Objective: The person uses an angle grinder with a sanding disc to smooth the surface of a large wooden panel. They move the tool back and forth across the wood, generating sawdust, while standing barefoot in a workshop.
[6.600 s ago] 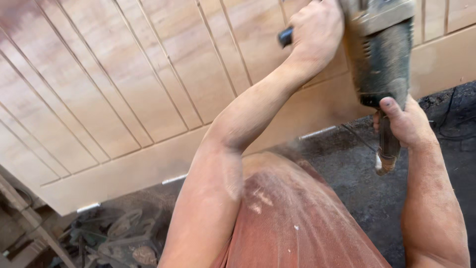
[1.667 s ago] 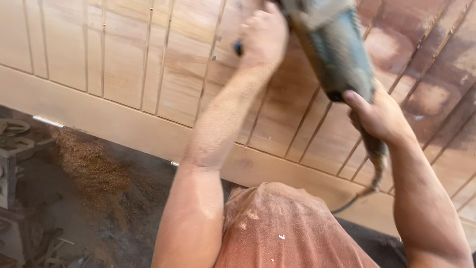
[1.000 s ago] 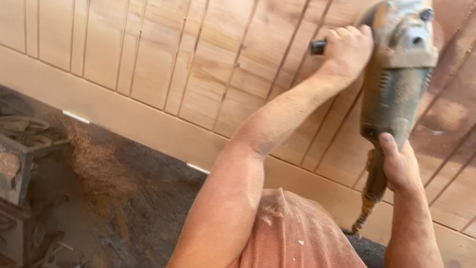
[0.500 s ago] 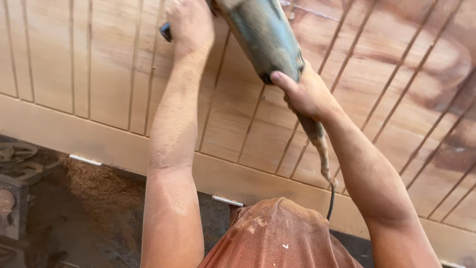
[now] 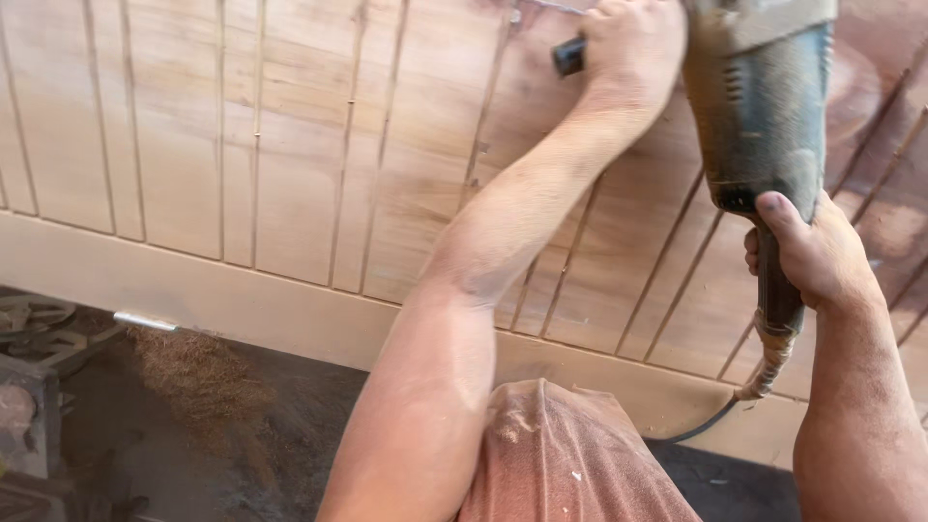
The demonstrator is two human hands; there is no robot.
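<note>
Grinder (image 5: 764, 106), long axis running far to near over our grooved wooden panel (image 5: 290, 145): left hand (image 5: 633, 48) clenched on its far side handle (image 5: 568, 56), right hand (image 5: 812, 256) wrapped round its near tail grip.

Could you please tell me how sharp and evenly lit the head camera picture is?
Head view: warm, even daylight on the wooden panel, no glare; left hand and right hand on the power tool fairly sharp; the tool is cropped at the top; floor corner dim.

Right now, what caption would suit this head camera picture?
Both hands grip a dusty power grinder on a grooved wooden panel: left hand on the side handle, right hand on the rear grip.
</note>
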